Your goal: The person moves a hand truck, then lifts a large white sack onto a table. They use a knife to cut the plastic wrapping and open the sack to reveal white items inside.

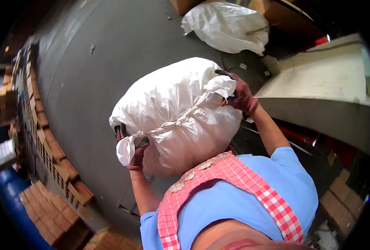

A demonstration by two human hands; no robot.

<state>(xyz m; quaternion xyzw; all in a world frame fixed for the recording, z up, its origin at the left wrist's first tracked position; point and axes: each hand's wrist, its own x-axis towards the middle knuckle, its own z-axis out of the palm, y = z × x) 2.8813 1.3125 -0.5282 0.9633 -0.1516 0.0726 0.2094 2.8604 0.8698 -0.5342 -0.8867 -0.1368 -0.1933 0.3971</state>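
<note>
A large, bulging white woven sack hangs in front of my body, its gathered seam running across the middle. My left hand, in a dark red glove with blackish fingers, is closed round the bunched corner at the sack's left end. At the right end, my right hand in a matching glove grips the other bunched corner. Both corners stick out as loose white tufts. What the sack contains is hidden.
Another white sack lies on the grey floor at the far right. A pale bench-like surface stands on the right. Along the left run flattened cardboard pieces and stacked brown cartons. More cartons stand at the lower right.
</note>
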